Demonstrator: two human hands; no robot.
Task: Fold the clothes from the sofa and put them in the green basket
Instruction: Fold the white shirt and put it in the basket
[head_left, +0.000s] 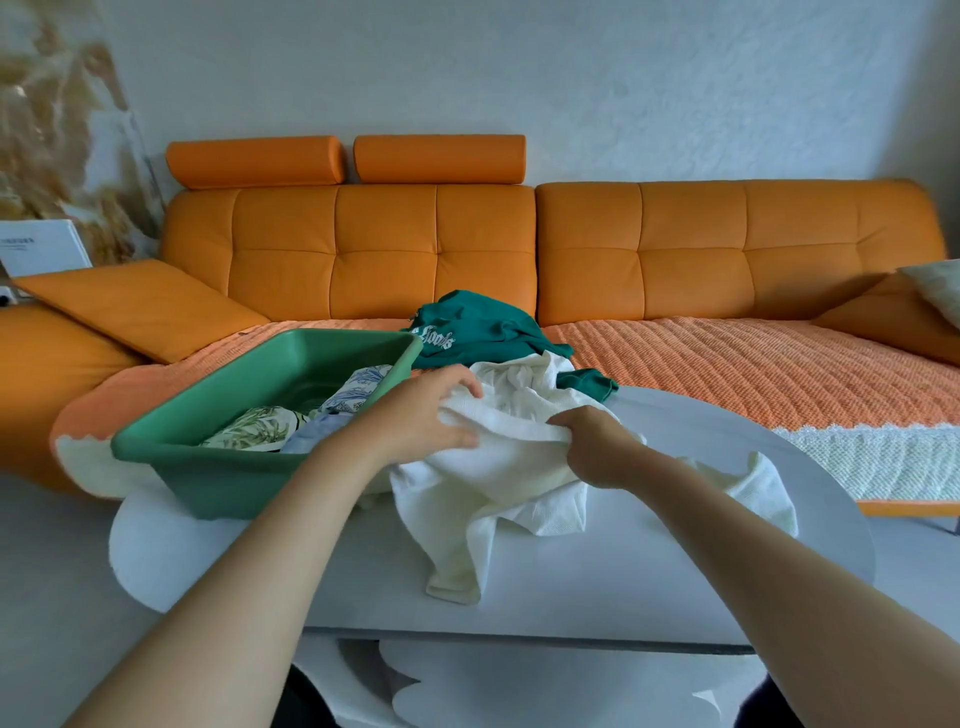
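A crumpled white knit garment (498, 483) lies on the white table (675, 561) in front of me. My left hand (431, 415) grips its upper left part, thumb under a fold. My right hand (597, 447) is curled into the cloth just to the right. The green basket (228, 467) stands at the table's left, holding folded leaf-print and pale blue clothes (311, 415). A dark green shirt with white lettering (478, 332) lies bunched on the orange sofa (727, 364) behind the white garment.
An orange cushion (140, 312) leans on the sofa's left end, and a pale cushion (935, 291) sits at the far right. A quilted orange cover with a white lace hem (857, 457) drapes the seat. The table edge runs close to the sofa.
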